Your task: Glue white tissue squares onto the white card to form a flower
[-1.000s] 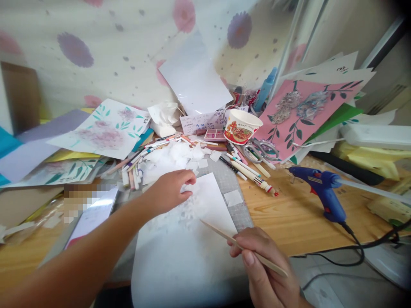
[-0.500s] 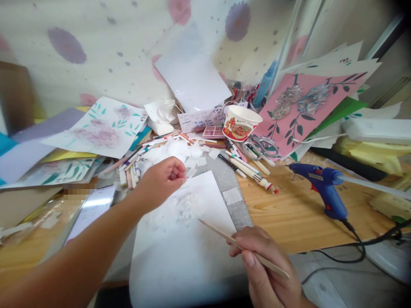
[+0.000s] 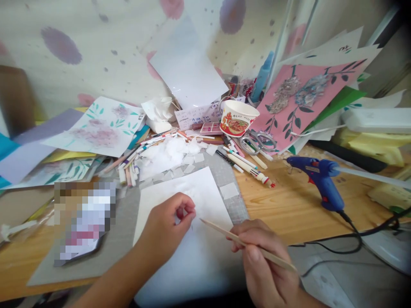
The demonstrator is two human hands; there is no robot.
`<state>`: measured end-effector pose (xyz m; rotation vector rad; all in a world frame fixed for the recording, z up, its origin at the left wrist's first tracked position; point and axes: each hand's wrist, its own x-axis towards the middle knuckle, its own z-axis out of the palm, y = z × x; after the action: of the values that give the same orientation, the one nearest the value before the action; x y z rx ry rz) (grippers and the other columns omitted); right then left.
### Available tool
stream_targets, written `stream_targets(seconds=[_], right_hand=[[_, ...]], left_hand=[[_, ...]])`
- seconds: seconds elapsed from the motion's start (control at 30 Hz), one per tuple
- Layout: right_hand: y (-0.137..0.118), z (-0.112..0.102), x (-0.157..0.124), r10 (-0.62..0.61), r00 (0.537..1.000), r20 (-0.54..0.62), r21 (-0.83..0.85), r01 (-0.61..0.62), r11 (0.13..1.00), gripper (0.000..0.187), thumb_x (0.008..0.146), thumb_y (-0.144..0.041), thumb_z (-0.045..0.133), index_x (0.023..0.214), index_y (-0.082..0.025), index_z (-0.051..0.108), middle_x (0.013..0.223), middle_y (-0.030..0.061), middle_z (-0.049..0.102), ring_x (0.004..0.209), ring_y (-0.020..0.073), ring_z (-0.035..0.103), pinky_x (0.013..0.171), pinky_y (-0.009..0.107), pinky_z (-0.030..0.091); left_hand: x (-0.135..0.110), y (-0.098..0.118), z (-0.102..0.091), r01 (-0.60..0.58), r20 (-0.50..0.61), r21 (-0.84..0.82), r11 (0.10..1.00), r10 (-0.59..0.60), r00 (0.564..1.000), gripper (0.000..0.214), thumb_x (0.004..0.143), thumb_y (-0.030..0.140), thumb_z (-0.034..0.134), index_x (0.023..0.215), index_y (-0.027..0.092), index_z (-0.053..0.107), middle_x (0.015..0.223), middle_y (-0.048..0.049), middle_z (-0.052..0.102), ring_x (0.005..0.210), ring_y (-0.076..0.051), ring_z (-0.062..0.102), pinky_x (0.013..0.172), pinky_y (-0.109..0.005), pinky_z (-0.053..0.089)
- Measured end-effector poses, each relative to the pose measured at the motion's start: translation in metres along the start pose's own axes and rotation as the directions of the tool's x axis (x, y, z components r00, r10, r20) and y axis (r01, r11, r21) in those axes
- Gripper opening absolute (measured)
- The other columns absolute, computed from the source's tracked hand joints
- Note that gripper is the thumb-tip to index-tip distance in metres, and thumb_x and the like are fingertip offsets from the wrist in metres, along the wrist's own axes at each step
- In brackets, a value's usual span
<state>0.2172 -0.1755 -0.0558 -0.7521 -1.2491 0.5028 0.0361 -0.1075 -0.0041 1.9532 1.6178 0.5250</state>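
Note:
My right hand [image 3: 265,261] grips a pointed wooden stick [image 3: 221,231], its tip aimed left and away from me, above a white sheet of paper [image 3: 205,188]. Just left of that tip is my left hand [image 3: 171,218], thumb and fingertips pinched together over the sheet. Whatever lies between those fingertips is too small to make out, and the hand covers the middle of the paper. Beyond the sheet lies a pile of thin white paper pieces [image 3: 167,152], with small cut squares at its near side. One more pale square [image 3: 229,191] lies right of the sheet.
A blue glue gun [image 3: 321,175] rests on the wooden table to the right, its cord trailing off the edge. Pens [image 3: 244,164], scissors [image 3: 257,143] and a paper cup [image 3: 239,117] stand behind. Flower pictures [image 3: 99,128] lie left; a pink one [image 3: 305,102] leans right.
My left hand has moved from the far edge of the sheet, near the small paper squares, back toward me to beside the stick's tip. My right hand keeps hold of the stick.

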Motion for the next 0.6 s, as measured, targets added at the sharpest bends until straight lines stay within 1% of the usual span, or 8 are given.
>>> stream_targets(seconds=[0.1,0.2,0.3,0.4,0.5,0.6], right_hand=[[-0.003,-0.003,0.004,0.024,0.986,0.165,-0.183,0.007,0.983,0.019,0.094,-0.013,0.042,0.097,-0.02,0.06,0.068,0.0018,0.058,0.062,0.0164,0.058,0.055,0.029,0.048],[-0.006,-0.002,0.01,0.012,0.969,0.245,-0.285,0.06,0.957,0.017,0.091,-0.01,0.044,0.09,-0.018,0.058,0.066,0.0016,0.059,0.058,0.0147,0.056,0.051,0.026,0.045],[-0.005,0.001,0.013,-0.006,0.963,0.269,-0.3,0.089,0.95,0.017,0.089,-0.008,0.047,0.093,-0.018,0.059,0.071,0.003,0.063,0.062,0.0151,0.058,0.054,0.026,0.048],[-0.003,0.003,0.014,0.001,0.958,0.287,-0.313,0.093,0.945,0.018,0.089,-0.008,0.048,0.095,-0.018,0.061,0.073,0.0035,0.065,0.064,0.0156,0.06,0.056,0.026,0.049],[-0.002,0.004,0.015,0.024,0.95,0.312,-0.319,0.081,0.944,0.018,0.09,-0.009,0.048,0.094,-0.019,0.063,0.073,0.0033,0.066,0.063,0.0156,0.06,0.056,0.026,0.049],[-0.001,0.003,0.015,0.032,0.943,0.333,-0.307,0.076,0.949,0.018,0.089,-0.008,0.049,0.096,-0.018,0.062,0.073,0.0034,0.066,0.063,0.0153,0.061,0.056,0.026,0.05]], left_hand=[[-0.001,-0.004,0.005,-0.106,-0.06,0.203,0.974,0.12,0.991,0.01,0.08,0.029,0.052,0.08,0.025,0.061,0.07,0.0006,0.06,0.064,-0.019,0.054,0.062,-0.034,0.043],[-0.001,-0.008,0.005,-0.179,-0.062,0.294,0.939,0.205,0.977,0.011,0.082,0.025,0.05,0.082,0.025,0.061,0.079,-0.0009,0.066,0.072,-0.021,0.056,0.07,-0.038,0.044],[0.001,-0.01,0.006,-0.204,-0.051,0.322,0.925,0.232,0.971,0.012,0.084,0.024,0.049,0.082,0.025,0.061,0.079,-0.0005,0.067,0.071,-0.021,0.057,0.072,-0.038,0.044],[0.001,-0.012,0.006,-0.229,-0.069,0.324,0.918,0.264,0.962,0.011,0.085,0.026,0.05,0.083,0.026,0.062,0.077,0.0001,0.067,0.071,-0.021,0.058,0.071,-0.038,0.044],[-0.002,-0.016,0.001,-0.236,-0.135,0.302,0.924,0.286,0.949,0.011,0.085,0.031,0.052,0.085,0.028,0.062,0.078,0.0003,0.067,0.069,-0.021,0.058,0.068,-0.036,0.046],[-0.007,-0.022,-0.01,-0.183,-0.235,0.265,0.947,0.248,0.94,0.011,0.085,0.035,0.053,0.085,0.028,0.062,0.078,0.0001,0.066,0.069,-0.02,0.059,0.06,-0.032,0.046]])
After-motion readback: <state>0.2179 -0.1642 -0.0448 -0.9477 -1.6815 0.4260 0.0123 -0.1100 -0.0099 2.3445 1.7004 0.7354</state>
